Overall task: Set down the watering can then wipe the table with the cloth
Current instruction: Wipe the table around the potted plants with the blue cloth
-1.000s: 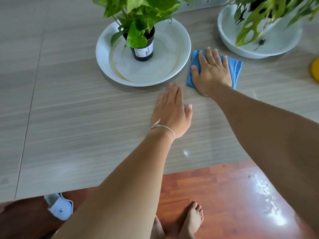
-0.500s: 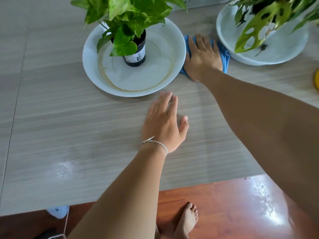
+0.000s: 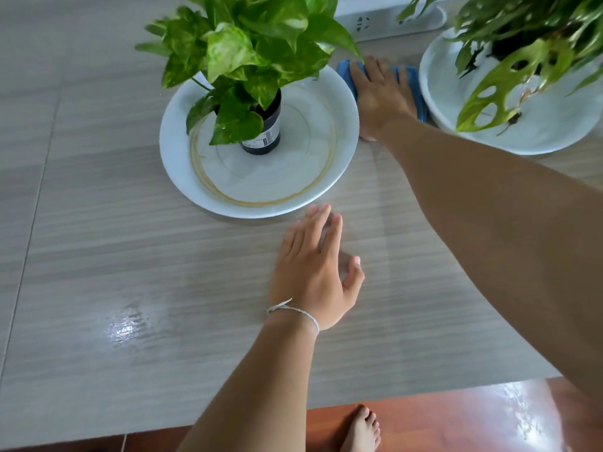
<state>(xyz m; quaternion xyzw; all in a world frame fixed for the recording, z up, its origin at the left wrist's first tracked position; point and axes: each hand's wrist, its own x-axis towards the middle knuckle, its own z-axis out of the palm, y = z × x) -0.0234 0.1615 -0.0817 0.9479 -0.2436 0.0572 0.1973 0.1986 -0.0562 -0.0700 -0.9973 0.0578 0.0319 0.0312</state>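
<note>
Cloth [image 3: 421, 93], the blue one, lies flat on the table [image 3: 98, 256] in the gap between two white dishes. Our right hand [image 3: 380, 96] presses down on it with straight fingers spread a little. Our left hand [image 3: 313, 272] rests flat on the table near us, fingers straight and loose, holding nothing. We cannot see the watering can, so we think it is already set down.

To wipe well here, we should keep the palm flat and push slowly. The gap is tight, so we should mind the left dish [image 3: 182, 177] and the right dish [image 3: 434, 93] and not bump them. Leaves hang over the cloth too.

The small black pot [image 3: 266, 138] has a white label with a bar code, but the words are too small to read.
</note>
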